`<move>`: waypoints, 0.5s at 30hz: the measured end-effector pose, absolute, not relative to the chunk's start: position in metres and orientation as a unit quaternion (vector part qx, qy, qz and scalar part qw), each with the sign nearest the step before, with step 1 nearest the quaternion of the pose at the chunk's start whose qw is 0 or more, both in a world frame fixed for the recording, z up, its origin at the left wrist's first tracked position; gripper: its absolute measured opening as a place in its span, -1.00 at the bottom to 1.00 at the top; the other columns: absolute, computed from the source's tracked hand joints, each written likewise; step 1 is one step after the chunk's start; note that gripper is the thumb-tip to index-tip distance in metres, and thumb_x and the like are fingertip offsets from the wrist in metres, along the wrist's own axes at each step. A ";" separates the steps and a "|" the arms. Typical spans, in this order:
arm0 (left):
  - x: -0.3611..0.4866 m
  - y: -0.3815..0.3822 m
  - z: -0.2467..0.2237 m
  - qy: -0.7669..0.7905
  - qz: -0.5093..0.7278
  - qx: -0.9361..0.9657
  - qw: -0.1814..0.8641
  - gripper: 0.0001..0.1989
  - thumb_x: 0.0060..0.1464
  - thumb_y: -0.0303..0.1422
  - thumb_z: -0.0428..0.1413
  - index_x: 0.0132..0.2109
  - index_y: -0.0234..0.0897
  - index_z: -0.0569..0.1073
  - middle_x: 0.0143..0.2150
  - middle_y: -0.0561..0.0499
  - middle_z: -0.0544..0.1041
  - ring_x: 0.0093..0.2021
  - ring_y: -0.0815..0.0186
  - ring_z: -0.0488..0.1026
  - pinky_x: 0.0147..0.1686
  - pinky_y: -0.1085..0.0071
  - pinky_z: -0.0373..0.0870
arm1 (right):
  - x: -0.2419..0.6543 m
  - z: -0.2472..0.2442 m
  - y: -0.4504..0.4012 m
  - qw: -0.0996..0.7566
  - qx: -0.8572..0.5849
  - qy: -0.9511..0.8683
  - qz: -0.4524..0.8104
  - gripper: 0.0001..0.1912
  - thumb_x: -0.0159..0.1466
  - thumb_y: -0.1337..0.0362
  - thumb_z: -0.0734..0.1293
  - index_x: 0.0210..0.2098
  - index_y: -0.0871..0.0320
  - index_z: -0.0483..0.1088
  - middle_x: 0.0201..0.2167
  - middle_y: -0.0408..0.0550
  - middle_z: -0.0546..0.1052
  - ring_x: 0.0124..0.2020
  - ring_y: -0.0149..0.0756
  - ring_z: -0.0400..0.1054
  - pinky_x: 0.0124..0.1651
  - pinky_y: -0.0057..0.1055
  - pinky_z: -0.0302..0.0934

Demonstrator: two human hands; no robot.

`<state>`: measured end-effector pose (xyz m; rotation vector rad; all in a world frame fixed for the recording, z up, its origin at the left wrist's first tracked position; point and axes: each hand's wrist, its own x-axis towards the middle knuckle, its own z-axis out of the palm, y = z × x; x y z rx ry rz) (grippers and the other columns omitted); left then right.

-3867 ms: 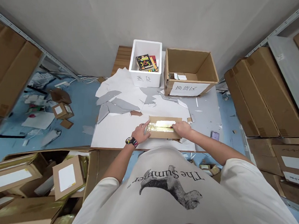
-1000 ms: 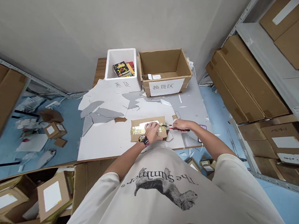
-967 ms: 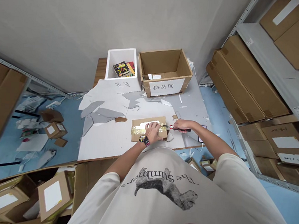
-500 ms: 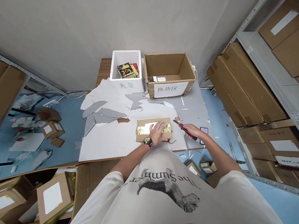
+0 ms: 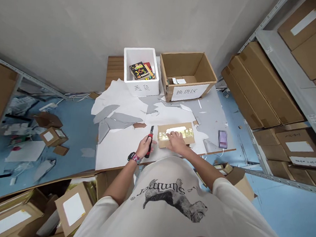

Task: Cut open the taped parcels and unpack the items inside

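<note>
My left hand is closed around a red and black utility knife, whose blade points away from me. The knife is just left of a small cardboard box, apart from it. This box lies on the white-covered table, with yellowish tape and a white label on top. From its near side, my right hand holds the box, with fingers resting over the tape and label. The underside of the box is hidden.
A white foam box with books and an open carton stand at the table's back. Torn grey-white sheets lie left, a phone right. Shelves of cartons flank the right; parcels fill a large box at lower left.
The utility knife has passed from my right hand to my left, now left of the box. My right hand has taken my left hand's place on the box. The view has shifted somewhat.
</note>
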<state>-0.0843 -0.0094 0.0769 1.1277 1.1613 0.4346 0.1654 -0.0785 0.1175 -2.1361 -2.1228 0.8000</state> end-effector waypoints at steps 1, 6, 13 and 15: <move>-0.101 -0.004 0.077 0.503 0.154 0.523 0.671 -0.37 0.40 0.22 0.08 0.21 -0.24 0.47 -0.12 -0.10 0.72 -0.53 0.34 0.48 -0.53 0.37 0.46 | 0.160 0.116 -0.071 -0.022 -0.693 -0.675 0.253 -0.12 0.25 0.16 0.66 0.48 0.09 0.36 0.40 0.31 0.46 0.42 0.31 0.27 0.57 0.29 -0.01; -0.120 0.013 0.075 0.425 0.051 0.621 0.656 -0.43 0.38 0.23 0.05 -0.02 -0.20 0.56 -0.24 -0.03 0.70 -0.56 0.28 0.49 -0.53 0.34 0.41 | 0.155 0.112 -0.057 -0.072 -0.701 -0.668 0.239 -0.21 0.14 0.16 0.73 0.29 0.03 0.46 0.29 0.25 0.48 0.27 0.28 0.36 0.40 0.18 0.18; -0.098 0.032 0.057 0.368 -0.025 0.609 0.702 -0.44 0.31 0.25 0.09 -0.16 -0.16 0.57 -0.46 0.02 0.56 -0.58 0.25 0.42 -0.57 0.35 0.33 | 0.159 0.113 -0.063 -0.035 -0.689 -0.674 0.265 -0.66 0.36 0.23 0.54 0.08 0.11 0.48 0.24 0.16 0.56 0.14 0.01 0.49 0.46 0.08 0.10; -0.101 0.034 0.055 0.347 -0.070 0.573 0.739 -0.47 0.25 0.22 0.19 -0.12 -0.17 0.61 -0.51 0.06 0.51 -0.60 0.26 0.37 -0.60 0.37 0.30 | 0.160 0.111 -0.065 -0.005 -0.688 -0.671 0.275 -0.78 0.44 0.23 0.45 0.05 0.11 0.48 0.13 0.10 0.63 0.10 -0.03 0.50 0.49 0.06 0.08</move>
